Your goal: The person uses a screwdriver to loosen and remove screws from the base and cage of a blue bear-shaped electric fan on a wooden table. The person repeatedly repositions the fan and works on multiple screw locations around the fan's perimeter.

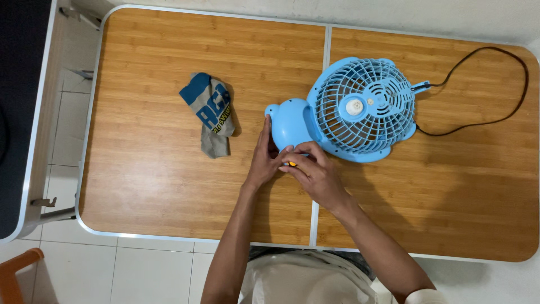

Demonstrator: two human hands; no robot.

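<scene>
A light blue table fan (pixel 360 110) lies on its back on the wooden table (pixel 157 169), grille facing up. Its rounded base (pixel 289 121) points left. My left hand (pixel 263 160) rests against the base's near left side, fingers stretched along it. My right hand (pixel 315 171) is closed around a small orange and yellow object (pixel 292 164) at the base's lower edge; most of that object is hidden by my fingers.
A crumpled grey and blue cloth (pixel 211 112) lies left of the fan. The fan's black cord (pixel 495 84) loops across the table's right end. A metal seam (pixel 320 101) splits the tabletop. White tiled floor and an orange chair corner (pixel 14 270) lie below left.
</scene>
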